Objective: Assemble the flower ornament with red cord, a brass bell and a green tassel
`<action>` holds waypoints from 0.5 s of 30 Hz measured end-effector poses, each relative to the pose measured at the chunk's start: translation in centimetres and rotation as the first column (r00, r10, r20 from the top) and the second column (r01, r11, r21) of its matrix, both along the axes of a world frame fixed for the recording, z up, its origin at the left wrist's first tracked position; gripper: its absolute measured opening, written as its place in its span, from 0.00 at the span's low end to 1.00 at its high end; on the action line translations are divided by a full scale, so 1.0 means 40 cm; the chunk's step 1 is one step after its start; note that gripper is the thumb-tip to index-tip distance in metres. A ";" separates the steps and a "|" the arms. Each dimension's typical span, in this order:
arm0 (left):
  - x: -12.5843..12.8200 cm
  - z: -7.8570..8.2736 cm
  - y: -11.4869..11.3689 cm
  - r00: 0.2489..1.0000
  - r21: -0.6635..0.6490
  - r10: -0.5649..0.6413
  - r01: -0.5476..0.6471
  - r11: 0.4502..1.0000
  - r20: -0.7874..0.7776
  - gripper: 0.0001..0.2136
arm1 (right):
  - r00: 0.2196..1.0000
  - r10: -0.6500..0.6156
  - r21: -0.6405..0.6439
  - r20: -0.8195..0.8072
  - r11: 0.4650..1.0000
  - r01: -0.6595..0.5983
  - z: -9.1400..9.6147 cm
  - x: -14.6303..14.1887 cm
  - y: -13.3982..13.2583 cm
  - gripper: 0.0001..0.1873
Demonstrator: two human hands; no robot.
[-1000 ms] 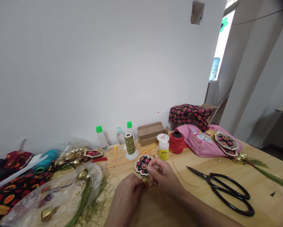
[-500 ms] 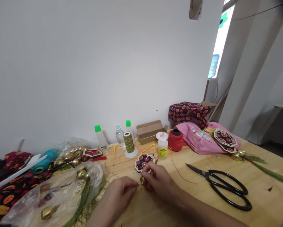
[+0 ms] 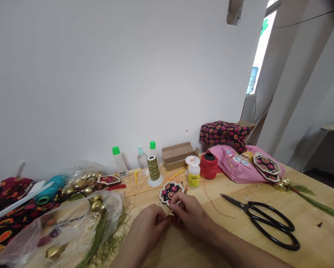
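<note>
My right hand [image 3: 191, 212] is closed, thumb and fingers pinching a small gold bell [image 3: 170, 215] low over the table. My left hand [image 3: 150, 227] is also closed, its thumb and fingertips pressed together right against the bell's left side. Whatever those left fingertips grip is too small to make out. Just behind the right fingers lies a scalloped ornament [image 3: 169, 191] with dark patterned fabric and a pale rim, partly covered by the hand. Whether the bell is tied to this ornament is hidden.
Large black-handled scissors [image 3: 263, 219] lie at the right. Behind my hands stand a glue bottle [image 3: 194, 176], a red thread cone [image 3: 208, 166] and a green thread spool [image 3: 153, 169]. At left, a plastic bag [image 3: 72, 223] lies beside gold bells and a green tassel [image 3: 96, 238].
My left hand has moved right and now meets the bell. The bell has tipped a little in my right fingers, and the view has shifted slightly.
</note>
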State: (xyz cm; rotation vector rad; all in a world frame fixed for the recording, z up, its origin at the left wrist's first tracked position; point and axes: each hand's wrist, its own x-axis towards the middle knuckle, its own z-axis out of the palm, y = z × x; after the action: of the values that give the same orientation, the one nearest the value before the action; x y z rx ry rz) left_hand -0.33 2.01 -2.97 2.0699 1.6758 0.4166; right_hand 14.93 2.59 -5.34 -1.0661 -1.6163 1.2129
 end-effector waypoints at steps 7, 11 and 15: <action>-0.005 -0.006 -0.040 0.990 -0.126 -0.039 0.056 0.990 0.132 0.08 | 0.999 0.016 -0.008 0.044 1.000 -0.016 0.007 0.002 -0.006 0.04; -0.004 -0.010 -0.052 0.988 -0.093 -0.139 0.145 0.985 0.069 0.11 | 0.995 0.009 -0.005 0.102 1.000 -0.008 0.014 0.002 -0.007 0.03; -0.004 0.003 -0.054 0.976 -0.086 -0.215 0.216 0.973 0.024 0.12 | 0.993 -0.003 -0.022 0.116 1.000 0.006 0.012 0.002 -0.005 0.04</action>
State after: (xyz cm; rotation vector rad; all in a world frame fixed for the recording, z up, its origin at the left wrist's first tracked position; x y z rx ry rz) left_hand -0.48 -0.14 -2.84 2.1485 1.4148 0.2806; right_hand 15.00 2.39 -4.86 -1.1732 -1.6908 1.1877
